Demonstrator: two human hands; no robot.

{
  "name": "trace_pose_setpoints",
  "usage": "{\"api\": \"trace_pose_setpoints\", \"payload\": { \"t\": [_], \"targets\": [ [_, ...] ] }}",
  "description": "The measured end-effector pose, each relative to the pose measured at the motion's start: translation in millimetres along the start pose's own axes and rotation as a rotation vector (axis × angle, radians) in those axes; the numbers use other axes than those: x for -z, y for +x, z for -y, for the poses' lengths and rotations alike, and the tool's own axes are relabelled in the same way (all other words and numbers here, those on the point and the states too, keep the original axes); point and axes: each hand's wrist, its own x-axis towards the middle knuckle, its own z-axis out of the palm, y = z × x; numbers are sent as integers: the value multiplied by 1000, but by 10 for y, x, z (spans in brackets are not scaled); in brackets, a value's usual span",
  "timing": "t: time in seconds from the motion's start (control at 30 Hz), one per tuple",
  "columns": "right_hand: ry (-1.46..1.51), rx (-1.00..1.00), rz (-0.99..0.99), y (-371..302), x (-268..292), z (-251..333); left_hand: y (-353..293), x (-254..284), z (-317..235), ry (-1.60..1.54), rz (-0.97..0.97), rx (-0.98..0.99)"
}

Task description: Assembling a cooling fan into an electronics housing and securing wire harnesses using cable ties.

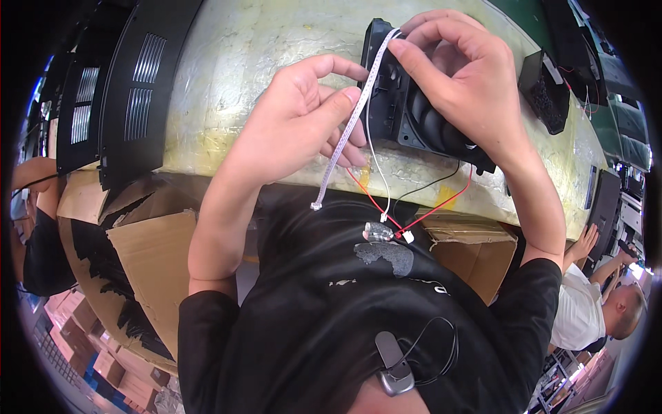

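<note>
A white flat ribbon cable (350,127) hangs slantwise over the near side of a black fan unit (422,114), its lower end carrying a small white connector. My right hand (462,72) pinches the cable's top between thumb and fingers at the unit's far edge. Beside the cable, my left hand (303,114) has its fingers apart; the thumb tip is against or very near the cable, and the index finger reaches to the unit's left side. A thin white wire (373,141) and red wires (445,203) run toward me, ending in small connectors. A black wire also trails from the unit.
The fan unit sits on a yellowish, plastic-covered table (227,76). Black vented panels (141,83) stand at left; another dark fan part (547,90) lies at right. Open cardboard boxes (145,276) are below the table edge. Another person (586,310) works at far right; another's arm shows at far left.
</note>
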Motion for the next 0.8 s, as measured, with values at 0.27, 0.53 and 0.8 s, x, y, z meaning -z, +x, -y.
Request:
{"api": "trace_pose_setpoints", "payload": {
  "t": [0.27,0.53,0.8],
  "targets": [
    [-74,19,19,68,71,228,24,39,26,140,-10,-43],
    [-167,286,66,-54,6,-60,-25,-42,53,279,-60,-103],
    [-177,232,252,-17,87,5,-57,-66,154,689,-89,-343]
  ]
}}
